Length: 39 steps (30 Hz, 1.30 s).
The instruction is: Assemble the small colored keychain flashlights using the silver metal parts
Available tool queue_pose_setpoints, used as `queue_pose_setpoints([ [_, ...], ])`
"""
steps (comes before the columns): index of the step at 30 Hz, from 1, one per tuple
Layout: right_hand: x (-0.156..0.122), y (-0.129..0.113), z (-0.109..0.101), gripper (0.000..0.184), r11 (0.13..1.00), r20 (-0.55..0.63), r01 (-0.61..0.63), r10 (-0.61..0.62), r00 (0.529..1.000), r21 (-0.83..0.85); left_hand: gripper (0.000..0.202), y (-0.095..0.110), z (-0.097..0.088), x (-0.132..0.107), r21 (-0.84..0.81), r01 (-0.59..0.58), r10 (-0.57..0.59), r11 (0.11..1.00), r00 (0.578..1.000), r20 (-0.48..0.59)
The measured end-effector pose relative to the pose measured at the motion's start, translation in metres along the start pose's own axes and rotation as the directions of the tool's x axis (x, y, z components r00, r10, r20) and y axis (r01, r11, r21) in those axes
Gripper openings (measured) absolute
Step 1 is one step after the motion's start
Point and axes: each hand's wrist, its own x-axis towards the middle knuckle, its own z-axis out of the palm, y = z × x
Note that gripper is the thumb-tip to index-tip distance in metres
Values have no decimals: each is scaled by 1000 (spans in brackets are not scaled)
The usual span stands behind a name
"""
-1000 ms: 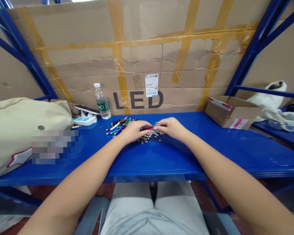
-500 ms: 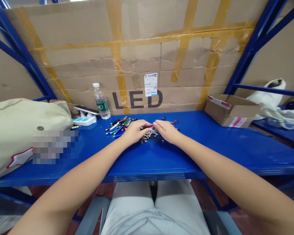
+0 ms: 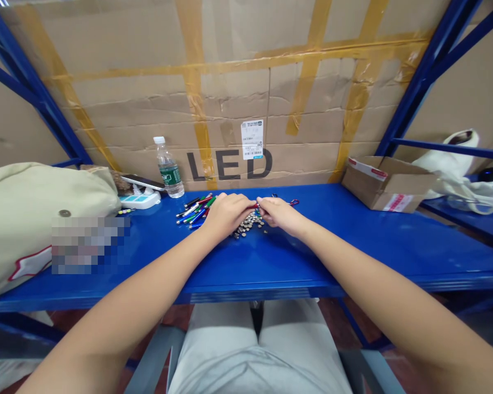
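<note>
My left hand [image 3: 229, 213] and my right hand [image 3: 282, 214] meet over the blue shelf, fingers closed on a small red metal tube [image 3: 255, 206]. Most of the tube is hidden by the fingers. Under and between the hands lies a loose heap of silver button cells [image 3: 246, 225]. Close to my left hand is a pile of slim metal tubes [image 3: 195, 210] in red, green, blue, black and silver. Beyond my right hand a red carabiner clip [image 3: 294, 202] shows, with other small pieces partly covered.
A water bottle [image 3: 169, 169] stands at the back left beside a white power strip [image 3: 141, 200] with a phone on it. A cream bag [image 3: 45, 197] fills the left end. An open cardboard box [image 3: 388, 183] sits at the right; a large taped carton [image 3: 230, 104] walls the back.
My right hand's fingers have curled in more tightly around the red tube's end. My left hand has rolled over slightly, its back now turned up more. Both hands stay together.
</note>
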Motion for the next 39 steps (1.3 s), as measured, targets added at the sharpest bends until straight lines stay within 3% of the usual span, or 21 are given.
queue_pose_setpoints([
  [2, -2, -4, -5, 44, 964, -56, 139, -156, 986, -227, 19, 0, -1, 3, -204, 131, -122, 970, 991, 60],
  [4, -5, -9, -10, 44, 847, -62, 225, -289, 955, -482, 20, -1, -3, 4, -369, 260, -218, 892, 964, 152],
  [6, -9, -12, -15, 39, 713, -28, 236, -337, 941, -660, 22, -3, -5, 3, -458, 341, -257, 821, 937, 236],
  [9, -13, -14, -17, 33, 558, 74, 273, -353, 933, -784, 25, -5, -7, 1, -525, 381, -246, 761, 918, 310],
  [12, -12, -13, -12, 31, 499, 111, 291, -358, 927, -816, 26, -5, -5, -1, -542, 381, -246, 749, 920, 306],
  [17, -5, -8, 0, 31, 601, -39, 197, -355, 934, -774, 15, 3, -1, 1, -440, 303, -281, 845, 953, 115],
  [21, 1, -3, 5, 32, 785, -154, 154, -303, 941, -600, 15, 7, -2, 0, -178, 134, -136, 975, 991, -2],
  [24, 3, 0, 9, 35, 913, -151, 120, -192, 970, -391, 22, 4, -3, -1, 81, 8, -9, 997, 1000, 11],
  [27, 5, 2, 9, 36, 984, -90, 29, -46, 995, -173, 25, 2, -2, 0, 160, -58, 49, 985, 997, 62],
  [29, 8, 4, 0, 37, 990, -41, -10, 5, 999, -138, 23, 1, -1, 3, 144, -27, 18, 989, 998, 63],
  [31, 12, 10, -22, 40, 965, -34, 31, -41, 999, -260, 21, 1, 1, 5, 104, 47, -52, 993, 998, 46],
  [33, 15, 20, -53, 38, 853, -199, 10, -133, 971, -522, 20, -2, 1, 7, 62, 126, -128, 990, 991, 34],
  [35, 16, 36, -86, 25, 712, -317, -135, -129, 940, -689, 19, -6, 0, 6, 24, 182, -183, 983, 982, 37],
  [37, 15, 53, -111, 22, 615, -325, -251, -9, 946, -748, 19, -12, -4, 3, -15, 226, -225, 974, 973, 54],
  [39, 14, 68, -123, 30, 567, -231, -224, 61, 971, -793, 19, -16, -7, 1, -52, 262, -258, 964, 963, 73],
])
